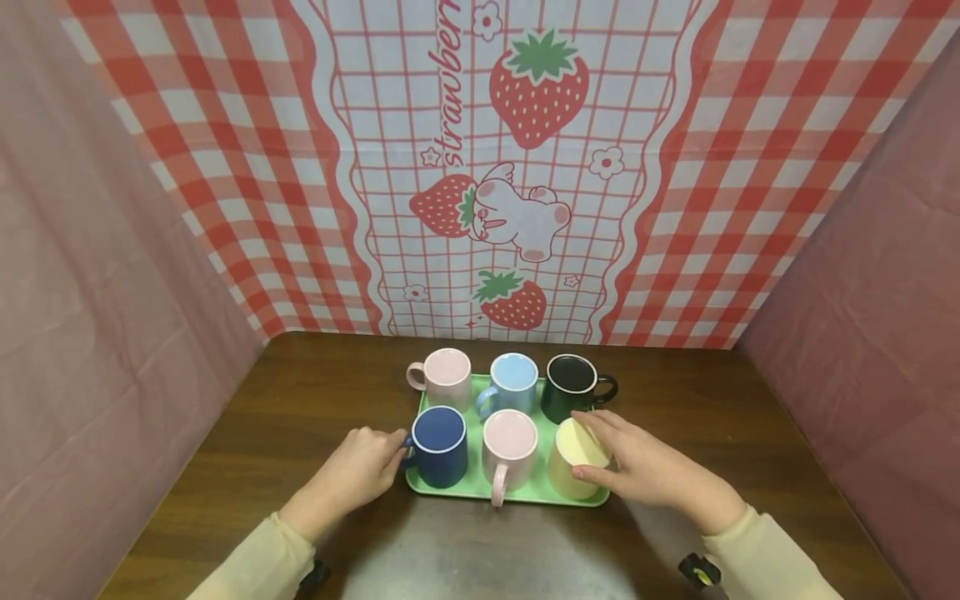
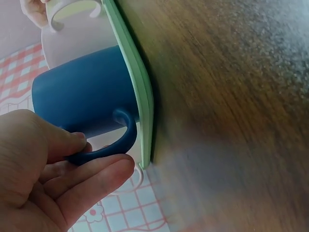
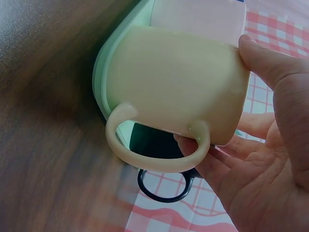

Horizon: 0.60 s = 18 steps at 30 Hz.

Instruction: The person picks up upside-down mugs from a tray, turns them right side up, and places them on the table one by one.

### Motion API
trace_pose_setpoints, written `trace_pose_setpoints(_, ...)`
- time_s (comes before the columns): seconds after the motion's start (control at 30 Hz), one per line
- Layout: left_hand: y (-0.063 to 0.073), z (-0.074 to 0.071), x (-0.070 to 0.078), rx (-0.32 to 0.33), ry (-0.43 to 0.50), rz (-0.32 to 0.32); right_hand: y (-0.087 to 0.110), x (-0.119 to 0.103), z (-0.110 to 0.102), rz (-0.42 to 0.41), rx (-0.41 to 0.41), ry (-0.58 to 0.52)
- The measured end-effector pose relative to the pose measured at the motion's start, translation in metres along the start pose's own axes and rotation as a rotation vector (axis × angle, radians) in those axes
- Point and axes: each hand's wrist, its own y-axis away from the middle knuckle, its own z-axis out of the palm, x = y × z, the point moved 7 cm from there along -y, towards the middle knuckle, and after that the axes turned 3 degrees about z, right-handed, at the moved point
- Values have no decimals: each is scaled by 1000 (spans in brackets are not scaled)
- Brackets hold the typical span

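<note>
At the near left of a green tray (image 1: 472,485) stands a dark blue mug (image 1: 441,462). My left hand (image 1: 367,462) pinches its handle (image 2: 126,137) between thumb and fingers. The pale yellow mug (image 1: 573,479) stands at the tray's near right corner. My right hand (image 1: 648,467) holds it near the rim, thumb on the near side and fingers round the far side. Its handle (image 3: 159,162) shows in the right wrist view. Between these two is a pink mug (image 1: 510,446), its handle facing me.
Along the tray's far side stand another pink mug (image 1: 447,383), a light blue mug (image 1: 514,383) and a black mug (image 1: 570,387) with its handle to the right. The tray lies on a brown wooden table (image 1: 300,400). Behind rises a strawberry-print cloth (image 1: 525,208), with pink curtains (image 1: 112,292) at both sides.
</note>
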Motion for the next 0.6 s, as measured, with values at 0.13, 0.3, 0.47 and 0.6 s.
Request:
trace_pose_setpoints(0.13,-1,-1,-1,16,-6,-12,-1,1,1,15,-18,-4)
trace_pose_setpoints(0.3,-1,-1,-3,50,-3,-37,-1,0,1,22,-23,-6)
trace_pose_setpoints(0.47,-1,-1,-3,63,-5,-50,0,-1,-1,14,-20,-14)
trace_pose_setpoints(0.6,-3,-9,-6,100,-1,-67,-1,-2,-1,4,-16,-15)
